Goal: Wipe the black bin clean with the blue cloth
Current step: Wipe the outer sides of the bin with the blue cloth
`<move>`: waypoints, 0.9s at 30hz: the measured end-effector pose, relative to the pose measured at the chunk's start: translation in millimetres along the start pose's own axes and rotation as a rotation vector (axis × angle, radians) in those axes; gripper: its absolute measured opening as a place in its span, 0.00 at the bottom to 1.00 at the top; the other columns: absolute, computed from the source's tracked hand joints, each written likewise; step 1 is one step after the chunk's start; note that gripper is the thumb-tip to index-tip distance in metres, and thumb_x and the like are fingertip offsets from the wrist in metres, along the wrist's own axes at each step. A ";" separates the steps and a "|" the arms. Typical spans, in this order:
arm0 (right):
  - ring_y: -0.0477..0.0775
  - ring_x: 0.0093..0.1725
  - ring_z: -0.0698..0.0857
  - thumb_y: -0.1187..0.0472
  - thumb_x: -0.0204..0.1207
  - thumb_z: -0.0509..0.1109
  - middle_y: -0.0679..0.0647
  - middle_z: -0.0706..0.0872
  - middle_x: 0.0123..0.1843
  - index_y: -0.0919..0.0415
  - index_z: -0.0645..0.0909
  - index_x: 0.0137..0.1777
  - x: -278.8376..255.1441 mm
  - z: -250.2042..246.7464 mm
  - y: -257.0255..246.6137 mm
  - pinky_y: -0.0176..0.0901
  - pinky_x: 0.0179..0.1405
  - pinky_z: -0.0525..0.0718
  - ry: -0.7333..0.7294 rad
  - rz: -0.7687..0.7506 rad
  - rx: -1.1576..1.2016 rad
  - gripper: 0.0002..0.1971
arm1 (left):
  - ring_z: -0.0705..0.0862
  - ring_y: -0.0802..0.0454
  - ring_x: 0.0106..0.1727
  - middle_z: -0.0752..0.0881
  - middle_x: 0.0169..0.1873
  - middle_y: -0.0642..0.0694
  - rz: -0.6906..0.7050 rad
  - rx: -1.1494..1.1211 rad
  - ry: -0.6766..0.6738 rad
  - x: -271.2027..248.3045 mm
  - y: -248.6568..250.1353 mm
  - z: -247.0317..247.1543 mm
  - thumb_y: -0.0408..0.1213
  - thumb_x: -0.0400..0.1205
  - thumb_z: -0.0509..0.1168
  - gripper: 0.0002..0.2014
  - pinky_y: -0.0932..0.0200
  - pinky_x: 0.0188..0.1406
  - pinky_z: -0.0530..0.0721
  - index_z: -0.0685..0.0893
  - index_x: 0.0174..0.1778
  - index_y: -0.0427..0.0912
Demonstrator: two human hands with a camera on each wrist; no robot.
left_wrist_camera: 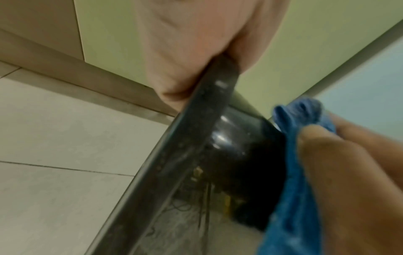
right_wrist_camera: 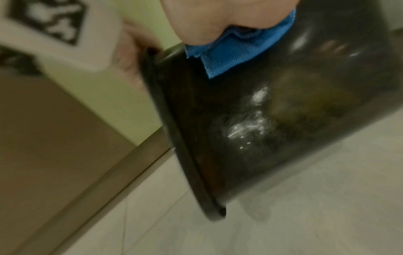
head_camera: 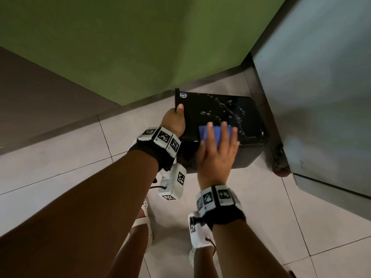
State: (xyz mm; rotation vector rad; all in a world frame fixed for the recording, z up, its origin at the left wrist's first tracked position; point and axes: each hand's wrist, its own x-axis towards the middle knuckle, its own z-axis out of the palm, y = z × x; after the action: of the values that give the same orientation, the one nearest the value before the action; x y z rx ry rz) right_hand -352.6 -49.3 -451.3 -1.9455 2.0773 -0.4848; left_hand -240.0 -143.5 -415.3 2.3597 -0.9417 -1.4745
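Observation:
The black bin (head_camera: 220, 109) lies tipped on its side on the tiled floor, its glossy wall spattered with pale droplets. My left hand (head_camera: 174, 120) grips its rim (left_wrist_camera: 209, 110), thumb over the edge. My right hand (head_camera: 217, 145) lies flat with straight fingers on the folded blue cloth (head_camera: 214, 135), pressing it against the bin's upper side near the rim end. In the right wrist view the blue cloth (right_wrist_camera: 235, 53) shows under my palm, above whitish smears on the bin (right_wrist_camera: 283, 129). From the left wrist camera, the cloth (left_wrist_camera: 292, 172) hangs over the bin's wall.
A green wall (head_camera: 130, 47) stands behind the bin and a brown cabinet front (head_camera: 40, 101) at the left. A grey appliance (head_camera: 321, 87) on a red caster (head_camera: 281, 171) stands close on the right. Pale floor tiles (head_camera: 271, 217) spread in front; my feet in white shoes (head_camera: 144, 215) are below.

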 end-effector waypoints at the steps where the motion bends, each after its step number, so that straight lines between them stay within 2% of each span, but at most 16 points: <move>1: 0.70 0.76 0.62 0.51 0.81 0.53 0.66 0.74 0.73 0.55 0.70 0.72 6.4 -1.9 7.1 0.70 0.70 0.65 0.030 0.069 -0.013 0.21 | 0.76 0.39 0.67 0.77 0.67 0.32 -0.002 -0.017 0.002 -0.4 -2.2 1.4 0.45 0.88 0.42 0.26 0.60 0.57 0.70 0.74 0.66 0.28; 3: 0.74 0.75 0.66 0.53 0.80 0.53 0.68 0.74 0.72 0.58 0.74 0.70 21.6 -8.0 24.5 0.71 0.70 0.66 0.077 0.203 -0.032 0.22 | 0.76 0.39 0.65 0.78 0.65 0.32 0.004 -0.027 0.006 -1.8 -5.0 3.3 0.45 0.88 0.42 0.25 0.62 0.51 0.66 0.74 0.64 0.28; 5: 0.74 0.76 0.63 0.52 0.80 0.50 0.68 0.71 0.74 0.58 0.74 0.71 35.0 -15.5 44.3 0.69 0.73 0.61 0.085 0.288 -0.040 0.23 | 0.77 0.39 0.64 0.79 0.63 0.33 0.018 -0.041 0.025 -1.3 -5.3 4.3 0.45 0.88 0.42 0.25 0.62 0.48 0.65 0.75 0.63 0.28; 8: 0.70 0.79 0.57 0.52 0.82 0.48 0.65 0.62 0.80 0.55 0.66 0.77 49.7 -23.9 66.3 0.62 0.77 0.56 0.035 0.406 0.016 0.24 | 0.78 0.39 0.63 0.80 0.62 0.33 0.025 -0.059 0.056 -1.4 -6.8 7.0 0.45 0.88 0.42 0.25 0.62 0.49 0.66 0.76 0.63 0.29; 11: 0.69 0.80 0.55 0.55 0.83 0.51 0.66 0.57 0.81 0.55 0.58 0.80 54.3 -21.6 64.8 0.59 0.78 0.54 0.032 0.521 0.005 0.25 | 0.79 0.39 0.60 0.81 0.58 0.34 0.041 -0.105 0.089 -3.7 -11.2 9.5 0.45 0.88 0.43 0.25 0.61 0.47 0.67 0.77 0.61 0.29; 13: 0.72 0.79 0.58 0.57 0.83 0.53 0.69 0.59 0.80 0.61 0.56 0.80 46.3 -16.1 52.0 0.60 0.78 0.56 0.044 0.490 -0.052 0.26 | 0.79 0.42 0.55 0.82 0.54 0.35 0.072 -0.144 0.107 -7.0 -13.7 8.7 0.45 0.88 0.43 0.24 0.62 0.46 0.68 0.77 0.61 0.30; 14: 0.74 0.78 0.59 0.57 0.83 0.54 0.70 0.61 0.79 0.64 0.57 0.79 38.2 -11.9 44.1 0.62 0.77 0.57 0.035 0.429 -0.058 0.26 | 0.79 0.44 0.54 0.82 0.55 0.36 0.091 -0.156 0.114 -8.3 -15.6 7.7 0.45 0.88 0.43 0.24 0.63 0.46 0.68 0.77 0.62 0.31; 16: 0.75 0.77 0.61 0.57 0.82 0.53 0.71 0.64 0.77 0.68 0.60 0.78 17.7 -1.3 32.6 0.63 0.75 0.59 -0.010 0.254 -0.063 0.26 | 0.79 0.44 0.57 0.82 0.59 0.36 0.131 -0.156 0.124 -9.7 -22.3 6.0 0.44 0.88 0.44 0.22 0.70 0.44 0.66 0.76 0.64 0.32; 18: 0.74 0.77 0.60 0.55 0.82 0.52 0.70 0.63 0.78 0.67 0.62 0.77 3.0 5.0 33.2 0.61 0.76 0.58 -0.060 0.155 -0.040 0.26 | 0.79 0.44 0.62 0.81 0.61 0.37 0.146 -0.166 0.126 -12.4 -32.8 6.5 0.44 0.88 0.44 0.21 0.72 0.46 0.66 0.75 0.65 0.34; 21: 0.71 0.80 0.55 0.52 0.82 0.52 0.70 0.52 0.81 0.60 0.60 0.79 -0.5 3.6 43.6 0.52 0.77 0.57 -0.106 0.208 0.089 0.26 | 0.78 0.42 0.66 0.80 0.64 0.38 0.130 -0.219 0.098 -17.6 -47.9 10.4 0.46 0.88 0.44 0.22 0.65 0.60 0.70 0.75 0.67 0.38; 23: 0.69 0.80 0.52 0.51 0.82 0.52 0.70 0.46 0.82 0.56 0.58 0.80 3.2 3.5 49.2 0.50 0.78 0.56 -0.100 0.240 0.143 0.26 | 0.79 0.40 0.63 0.81 0.61 0.38 0.095 -0.277 0.086 -17.7 -48.1 12.9 0.47 0.87 0.44 0.21 0.53 0.66 0.76 0.76 0.65 0.40; 24: 0.69 0.81 0.51 0.50 0.82 0.51 0.69 0.46 0.82 0.55 0.58 0.80 5.1 4.5 50.2 0.53 0.79 0.56 -0.092 0.241 0.153 0.26 | 0.80 0.40 0.59 0.82 0.56 0.39 0.079 -0.311 0.093 -15.6 -45.6 13.4 0.46 0.87 0.45 0.20 0.49 0.63 0.79 0.76 0.62 0.41; 25: 0.69 0.81 0.52 0.49 0.82 0.50 0.69 0.47 0.82 0.55 0.59 0.80 6.4 6.3 50.8 0.57 0.80 0.58 -0.086 0.242 0.157 0.27 | 0.80 0.41 0.53 0.82 0.49 0.41 0.071 -0.341 0.106 -12.0 -43.2 13.9 0.44 0.87 0.46 0.17 0.50 0.57 0.81 0.76 0.57 0.41; 27: 0.70 0.80 0.53 0.49 0.81 0.49 0.70 0.49 0.81 0.56 0.60 0.79 8.4 10.6 50.5 0.64 0.78 0.61 -0.070 0.241 0.147 0.27 | 0.76 0.46 0.43 0.78 0.37 0.47 0.078 -0.387 0.146 -4.9 -35.7 12.6 0.38 0.86 0.47 0.10 0.59 0.41 0.77 0.72 0.49 0.39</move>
State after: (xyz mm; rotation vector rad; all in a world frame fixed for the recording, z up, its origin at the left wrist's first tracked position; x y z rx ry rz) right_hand -395.0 -55.8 -481.1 -1.5832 2.1297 -0.4934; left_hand -237.8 -110.8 -435.0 2.0904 -0.6372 -1.2970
